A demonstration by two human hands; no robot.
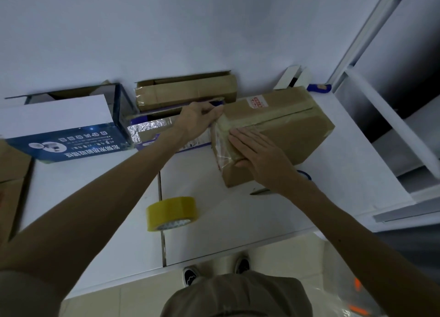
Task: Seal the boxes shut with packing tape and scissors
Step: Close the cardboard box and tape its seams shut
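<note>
Brown box (285,135), tan tape along top seam and down left end, is being held on the white tabletop (95,197), right of centre. Long axis is lying near-left to far-right. Far-left corner is being gripped by the left hand (197,119), fingers curled; the taped end is being pressed by the right hand (259,154), fingers straight and flat.

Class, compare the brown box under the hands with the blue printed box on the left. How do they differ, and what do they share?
The brown box is plain cardboard; the blue box carries white print. The brown box is taped shut; the blue box is open. Both rest on the white table.
</note>
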